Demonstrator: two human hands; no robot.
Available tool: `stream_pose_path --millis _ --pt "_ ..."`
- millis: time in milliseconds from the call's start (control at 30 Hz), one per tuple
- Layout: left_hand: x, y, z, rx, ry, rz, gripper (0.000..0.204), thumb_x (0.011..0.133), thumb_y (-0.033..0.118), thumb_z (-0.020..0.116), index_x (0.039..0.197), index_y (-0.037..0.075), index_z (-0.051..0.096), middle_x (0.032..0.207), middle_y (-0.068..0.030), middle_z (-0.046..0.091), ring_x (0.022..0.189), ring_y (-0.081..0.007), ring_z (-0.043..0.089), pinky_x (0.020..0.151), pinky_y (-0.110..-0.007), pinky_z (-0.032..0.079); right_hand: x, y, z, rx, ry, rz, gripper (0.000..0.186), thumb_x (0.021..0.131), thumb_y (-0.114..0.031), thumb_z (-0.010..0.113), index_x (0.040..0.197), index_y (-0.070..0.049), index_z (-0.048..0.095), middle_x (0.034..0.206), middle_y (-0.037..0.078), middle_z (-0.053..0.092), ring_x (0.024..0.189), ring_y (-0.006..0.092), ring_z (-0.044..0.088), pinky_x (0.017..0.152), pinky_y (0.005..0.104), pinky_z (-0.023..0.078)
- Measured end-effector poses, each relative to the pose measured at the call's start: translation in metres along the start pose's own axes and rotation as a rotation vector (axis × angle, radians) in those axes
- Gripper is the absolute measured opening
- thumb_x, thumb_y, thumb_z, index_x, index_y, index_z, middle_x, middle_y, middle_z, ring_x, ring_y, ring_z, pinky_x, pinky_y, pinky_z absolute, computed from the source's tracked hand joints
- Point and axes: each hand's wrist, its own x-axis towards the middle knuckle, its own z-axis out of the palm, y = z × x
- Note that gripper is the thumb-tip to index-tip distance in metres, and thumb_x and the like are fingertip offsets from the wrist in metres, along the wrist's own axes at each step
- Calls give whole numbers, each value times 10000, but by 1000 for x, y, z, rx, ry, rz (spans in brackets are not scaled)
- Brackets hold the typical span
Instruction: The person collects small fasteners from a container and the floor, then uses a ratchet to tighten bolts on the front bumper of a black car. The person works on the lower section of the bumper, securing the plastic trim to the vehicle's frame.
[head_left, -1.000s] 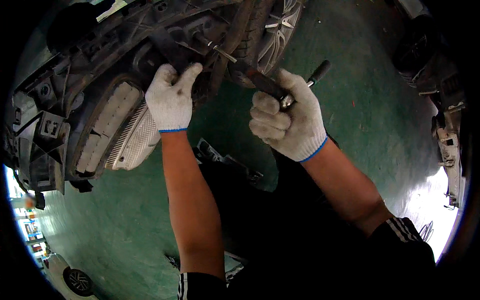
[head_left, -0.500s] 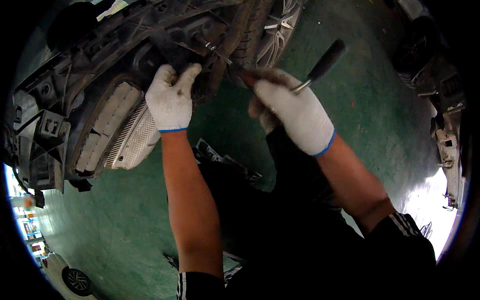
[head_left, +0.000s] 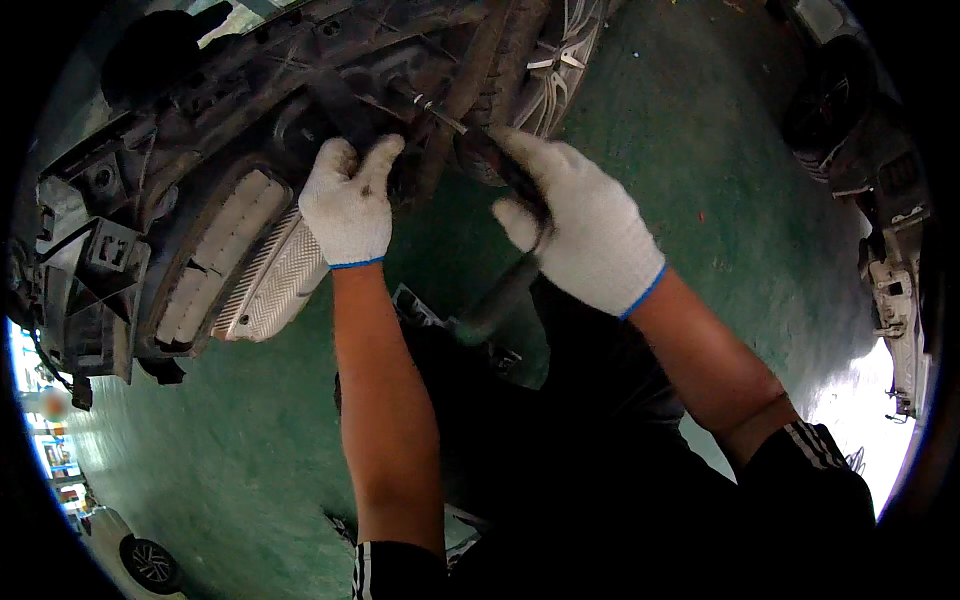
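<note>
Two gloved hands, both in white knit with blue cuffs, up against the underside of a stripped car front. Left hand (head_left: 348,205) pressed on the dark bodywork (head_left: 250,90), fingers together and curled over an edge, thumb out to the side, nothing loose pinched in it. Right hand (head_left: 585,228) wrapped tight round a long dark tool (head_left: 497,295), probably a ratchet handle, though blurred and hard to tell; grip end pointing down and left below the palm, working end up at a slim metal shaft (head_left: 440,108) running into the frame just right of the left hand's fingertips. Both hands close together, not touching. Below and left of the left hand, a pale ribbed panel (head_left: 265,285) tilted against the bodywork, beside a dark curved housing. Above the right hand, a silver spoked wheel (head_left: 562,55) with its tyre edge just behind the tool's head. Bare forearms down to black sleeves with white stripes. Green floor (head_left: 720,150) all around. Far right, near the rim, more detached car parts (head_left: 895,280), well apart from the hands.
</note>
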Motion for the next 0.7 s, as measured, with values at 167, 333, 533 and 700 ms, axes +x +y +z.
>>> stream_pose_path --millis 167,333,533,700 --pt "11 1 13 -54 199 59 405 900 275 871 888 -68 655 722 -129 582 649 -202 501 649 -335 481 11 22 -1 1470 -366 396 241 1040 -273 547 1124 -64 632 731 86 607 497 131 355 521 335 337" --pt "9 10 16 -45 236 33 366 906 238 865 907 -72 671 748 -131 625 660 -206 533 672 -340 506 3 11 6 592 1 184 366 1036 -248 599 1316 -13 623 898 156 697 679 255 600 656 416 512" --pt "2 10 26 -96 369 73 268 882 165 867 874 -31 684 704 -170 602 578 -252 538 612 -349 520 -7 -3 4 -812 80 -307 555 982 -179 686 1494 -39 524 1065 215 689 1045 422 699 919 476 568" --pt "5 7 33 -39 422 108 248 874 142 864 875 -35 691 706 -168 615 577 -246 542 609 -338 518 -5 2 16 973 -5 402 363 1012 -214 689 1350 -106 612 792 -1 562 526 39 337 482 225 255"
